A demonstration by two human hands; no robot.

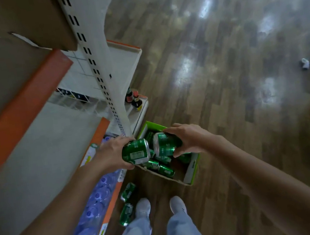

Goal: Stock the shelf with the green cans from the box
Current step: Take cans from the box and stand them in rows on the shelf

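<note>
Above the green cardboard box [192,169] on the wood floor, the person holds two green cans level with each other. The left hand [113,153] has its fingers and thumb curled round the left can [135,152], which lies on its side. The right hand [189,138] wraps round the right can [165,144], just beside the first and perhaps touching it.

Inside the box several more cans [163,169] lie jumbled. Two loose cans [127,192] lie on the floor left of the box, toward the person's shoes [143,207]. Left of the box, the grey shelf board [45,148] with the orange edge shows no green cans on the part in view, so the stocking looks far from finished. This pair, the cans in the box and the two on the floor are all not yet shelved.
</note>
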